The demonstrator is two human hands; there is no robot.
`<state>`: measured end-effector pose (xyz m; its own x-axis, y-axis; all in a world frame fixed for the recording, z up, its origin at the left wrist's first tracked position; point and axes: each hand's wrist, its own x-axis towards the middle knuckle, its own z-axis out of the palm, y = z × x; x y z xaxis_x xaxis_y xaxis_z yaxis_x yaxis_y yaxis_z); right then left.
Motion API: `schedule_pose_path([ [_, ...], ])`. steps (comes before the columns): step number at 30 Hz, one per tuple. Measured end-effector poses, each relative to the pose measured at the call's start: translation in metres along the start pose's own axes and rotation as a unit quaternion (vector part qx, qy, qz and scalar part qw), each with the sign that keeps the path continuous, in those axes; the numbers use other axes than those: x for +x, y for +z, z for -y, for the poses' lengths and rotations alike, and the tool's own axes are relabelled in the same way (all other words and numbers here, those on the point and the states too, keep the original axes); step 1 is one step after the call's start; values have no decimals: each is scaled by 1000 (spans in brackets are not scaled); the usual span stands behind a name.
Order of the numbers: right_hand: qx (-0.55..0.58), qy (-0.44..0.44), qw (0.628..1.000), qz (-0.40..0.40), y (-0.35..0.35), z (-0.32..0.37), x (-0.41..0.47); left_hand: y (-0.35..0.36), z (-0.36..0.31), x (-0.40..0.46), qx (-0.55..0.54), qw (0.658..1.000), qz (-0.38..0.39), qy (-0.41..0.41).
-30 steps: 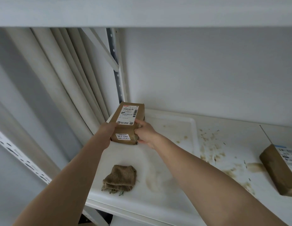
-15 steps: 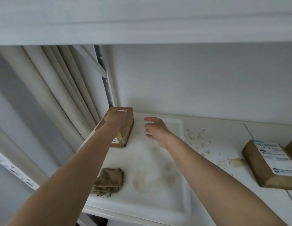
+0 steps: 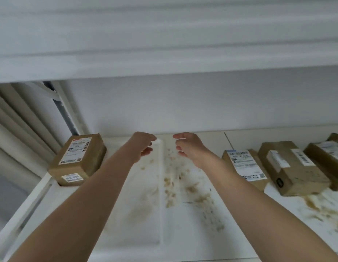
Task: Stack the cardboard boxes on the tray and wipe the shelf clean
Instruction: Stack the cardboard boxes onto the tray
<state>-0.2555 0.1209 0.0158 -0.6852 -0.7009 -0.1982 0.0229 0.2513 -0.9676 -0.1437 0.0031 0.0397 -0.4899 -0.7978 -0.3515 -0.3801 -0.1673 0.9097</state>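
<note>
A: What are the hands doing in the head view?

B: The left hand [image 3: 143, 146] and the right hand [image 3: 191, 148] are both hanging in the air over the far part of the shelf, close to each other but not touching. The fingers are loosely bent and relaxed, and neither hand is holding anything.

A: And where are the boxes lying?

B: One cardboard box [image 3: 78, 159] is lying flat in the far left corner of the white tray [image 3: 138, 233], label up, well apart from the left hand. Three more boxes are resting on the shelf [image 3: 198, 242] at the right: the first box [image 3: 245, 167] is just beside the right forearm, the second box [image 3: 291, 167] is touching it on its right, and the third box [image 3: 327, 154] is reaching the right edge of the picture.

A: Is the shelf looking clean?

B: No, brown stains and crumbs [image 3: 192, 190] are lying between the arms and also near the boxes at the right.
</note>
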Motion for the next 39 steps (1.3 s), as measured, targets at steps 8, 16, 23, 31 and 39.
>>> schedule_pose_path([
  [8,-25,22,998,-62,-100,-21,-2,95,-10,-19,5,996,87,-15],
  [16,-65,28,995,-74,-181,-44,-12,166,-13,-34,23,989,141,-32],
  [23,-72,77,992,-63,-228,-74,-17,214,-4,-42,-26,993,98,-56],
  [31,-50,152,987,9,-237,-92,-28,223,33,-58,-9,990,81,-117],
  [39,-9,176,984,-16,-230,-104,-37,215,39,-58,7,984,139,-108],
])
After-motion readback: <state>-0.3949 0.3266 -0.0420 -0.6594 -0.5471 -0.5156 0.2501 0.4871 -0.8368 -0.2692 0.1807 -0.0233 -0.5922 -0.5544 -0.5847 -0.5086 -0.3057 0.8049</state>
